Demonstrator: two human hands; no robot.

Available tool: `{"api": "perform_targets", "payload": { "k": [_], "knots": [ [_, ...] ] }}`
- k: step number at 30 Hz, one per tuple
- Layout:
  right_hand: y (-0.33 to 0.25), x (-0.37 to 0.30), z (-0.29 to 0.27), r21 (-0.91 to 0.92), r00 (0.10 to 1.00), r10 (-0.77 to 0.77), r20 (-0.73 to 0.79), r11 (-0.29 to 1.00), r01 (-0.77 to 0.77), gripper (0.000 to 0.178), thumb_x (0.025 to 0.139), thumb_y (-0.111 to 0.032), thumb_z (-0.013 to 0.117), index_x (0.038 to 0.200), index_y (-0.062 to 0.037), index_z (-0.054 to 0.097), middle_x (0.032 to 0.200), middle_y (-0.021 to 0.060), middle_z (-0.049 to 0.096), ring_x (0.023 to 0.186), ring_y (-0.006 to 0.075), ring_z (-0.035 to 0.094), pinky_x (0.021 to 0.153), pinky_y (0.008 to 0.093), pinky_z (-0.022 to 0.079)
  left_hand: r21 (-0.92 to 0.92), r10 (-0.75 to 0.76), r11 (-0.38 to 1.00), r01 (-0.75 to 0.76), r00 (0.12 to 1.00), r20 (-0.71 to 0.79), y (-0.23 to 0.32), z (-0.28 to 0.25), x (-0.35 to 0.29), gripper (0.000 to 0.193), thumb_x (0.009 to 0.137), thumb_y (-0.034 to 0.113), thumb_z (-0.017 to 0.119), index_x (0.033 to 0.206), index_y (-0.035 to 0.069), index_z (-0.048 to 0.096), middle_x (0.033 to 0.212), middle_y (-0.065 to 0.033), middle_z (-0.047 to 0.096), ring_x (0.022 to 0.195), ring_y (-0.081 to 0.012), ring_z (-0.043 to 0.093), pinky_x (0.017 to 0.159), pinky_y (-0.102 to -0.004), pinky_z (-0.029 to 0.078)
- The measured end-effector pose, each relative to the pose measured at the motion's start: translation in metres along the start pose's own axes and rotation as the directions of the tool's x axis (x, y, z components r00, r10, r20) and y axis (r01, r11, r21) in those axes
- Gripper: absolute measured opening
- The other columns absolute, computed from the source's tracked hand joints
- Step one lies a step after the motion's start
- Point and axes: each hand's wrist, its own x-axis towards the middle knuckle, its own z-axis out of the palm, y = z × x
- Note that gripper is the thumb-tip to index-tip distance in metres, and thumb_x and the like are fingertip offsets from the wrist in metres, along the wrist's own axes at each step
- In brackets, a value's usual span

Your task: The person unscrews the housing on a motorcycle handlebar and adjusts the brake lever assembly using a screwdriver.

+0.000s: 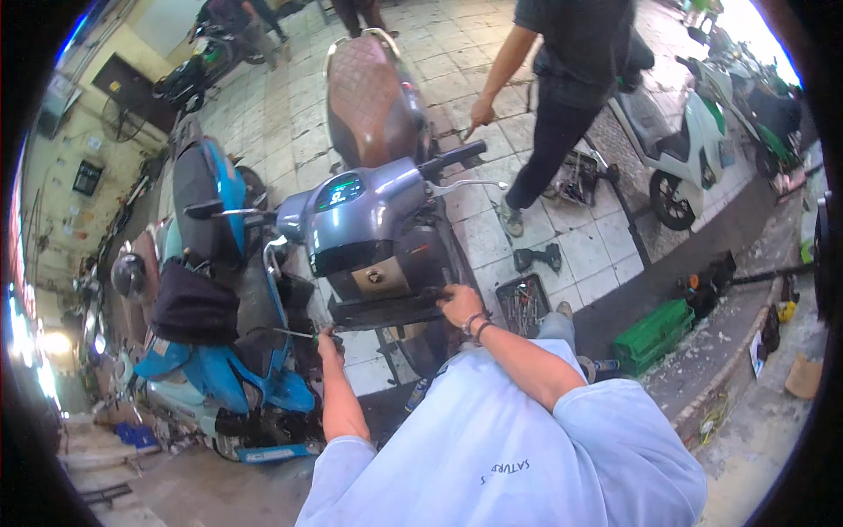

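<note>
Gripping from both sides: the right hand [460, 303] is curled over the edge of the grey scooter [378, 228]'s black front panel [382, 310], while the left hand [329, 342] is closed round a slim screwdriver [294, 333] whose shaft runs leftward, just below and left of that panel. Underfoot is tiled pavement [580, 255], a tool tray [524, 303] near the right hand, and a blue scooter [219, 351] close on the left.

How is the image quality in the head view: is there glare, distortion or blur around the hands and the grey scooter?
Head view: strong fisheye bending, with a black rim around the picture; daylight overexposed at the top right and bright glare at the far left edge; the grey scooter, left hand and right hand are evenly lit and fairly sharp; the blue scooter is softer toward the rim.
</note>
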Motion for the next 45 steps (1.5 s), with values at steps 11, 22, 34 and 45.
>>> {"api": "perform_targets", "payload": {
  "k": [11,22,34,45],
  "knots": [
    [0.011,0.011,0.005,0.038,0.997,-0.027,0.078,0.999,0.024,0.045,0.092,-0.024,0.081,0.132,-0.0054,0.076,0.120,0.0239,0.078,0.119,0.0419,0.073,0.104,0.0483,0.056,0.135,0.570,0.812,-0.567,0.821,0.019,0.028,0.024,-0.045,0.044,0.084,0.016,0.077,0.123,-0.003,0.079,0.111,-0.0069,0.073,0.087,-0.0152,0.060,0.078,-0.0314,0.049],
    [-0.008,0.001,-0.002,0.034,0.993,0.041,0.108,0.998,-0.044,0.038,0.095,-0.026,0.076,0.132,-0.0168,0.077,0.115,0.0219,0.079,0.114,0.0406,0.074,0.100,0.0507,0.058,0.359,0.220,0.892,-0.273,0.958,0.183,0.031,0.043,-0.003,0.011,0.087,0.018,0.073,0.090,0.007,0.071,0.078,-0.0015,0.058,0.066,-0.0158,0.057,0.060,-0.0340,0.044],
    [0.004,0.006,0.002,0.140,0.985,0.025,0.171,0.989,-0.049,0.039,0.096,-0.024,0.074,0.134,-0.0148,0.076,0.121,0.0226,0.078,0.119,0.0416,0.072,0.104,0.0496,0.057,0.425,-0.072,0.898,-0.110,0.919,0.388,0.051,0.040,-0.018,0.010,0.087,0.017,0.069,0.094,0.010,0.067,0.076,-0.0016,0.061,0.065,-0.0175,0.059,0.056,-0.0337,0.046],
    [0.006,0.018,-0.007,0.118,0.947,-0.048,0.316,0.993,0.011,0.043,0.098,-0.021,0.069,0.141,-0.0184,0.071,0.130,0.0174,0.076,0.124,0.0401,0.070,0.108,0.0500,0.054,0.422,-0.102,0.906,-0.043,0.943,0.316,0.049,0.032,-0.020,0.011,0.085,0.017,0.071,0.094,0.013,0.065,0.078,-0.0003,0.060,0.068,-0.0176,0.060,0.062,-0.0354,0.048]
  ]
}}
